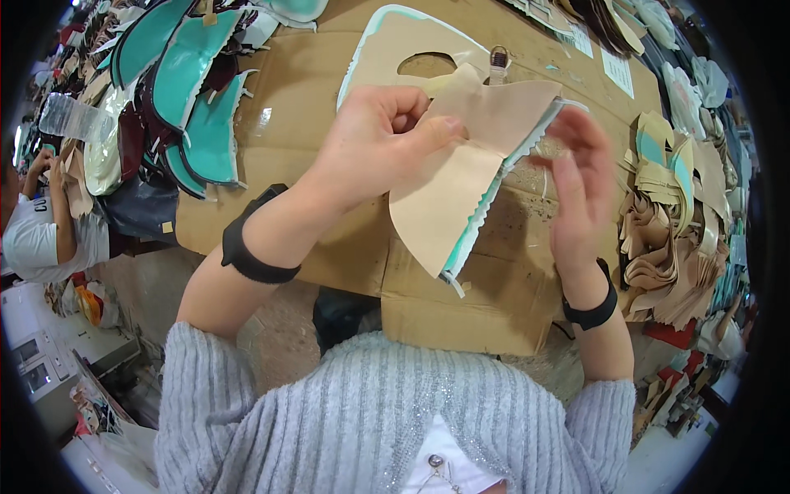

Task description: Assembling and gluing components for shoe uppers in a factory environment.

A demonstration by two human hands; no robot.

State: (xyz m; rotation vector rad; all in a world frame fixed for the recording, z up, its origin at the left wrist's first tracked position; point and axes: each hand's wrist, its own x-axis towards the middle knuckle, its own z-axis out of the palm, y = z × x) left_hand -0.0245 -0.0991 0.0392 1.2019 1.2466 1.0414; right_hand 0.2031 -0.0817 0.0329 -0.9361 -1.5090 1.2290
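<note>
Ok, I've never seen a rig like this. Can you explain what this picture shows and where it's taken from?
There is no machine here: you see a person's own bare hands. The one picture comes from a wide fisheye camera on their head, looking down, so straight edges bend near the rim. Its left is the person's left.

The left hand grips a folded tan piece with a notched white and teal edge. The right hand is blurred beside that edge; whether it touches is unclear.

Below is a work surface covered in brown cardboard. On it, a flat tan panel with an oval opening lies beyond the hands, curved teal pieces at left and stacked tan pieces at right.
</note>
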